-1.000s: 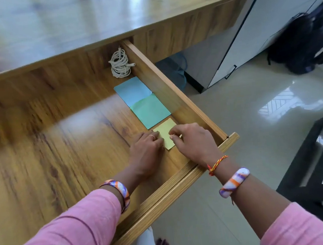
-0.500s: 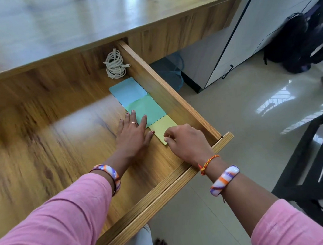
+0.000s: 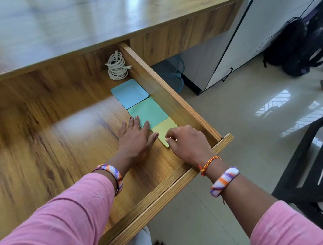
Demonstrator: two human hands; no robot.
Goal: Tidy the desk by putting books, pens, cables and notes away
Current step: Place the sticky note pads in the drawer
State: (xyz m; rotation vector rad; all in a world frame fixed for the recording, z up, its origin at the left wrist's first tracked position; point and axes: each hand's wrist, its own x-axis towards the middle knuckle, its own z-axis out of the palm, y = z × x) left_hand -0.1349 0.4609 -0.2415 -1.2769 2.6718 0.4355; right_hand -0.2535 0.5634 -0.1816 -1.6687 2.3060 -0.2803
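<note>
- Blue note (image 3: 129, 93), green note (image 3: 149, 112), yellow note (image 3: 164, 129) — plain.
- White cable (image 3: 117, 67).
- Brown wood-grain drawer (image 3: 169, 94).
- Pink sleeves (image 3: 54, 227); bangles (image 3: 224, 180) — white, streaked orange and purple.

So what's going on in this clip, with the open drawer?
A person is lining up sticky-note pads along the right wall of an open desk drawer. The left hand lies flat, fingertips on the green pad; the right hand pinches the near edge of the yellow pad. A blue pad and a coiled white cable sit farther back.
</note>
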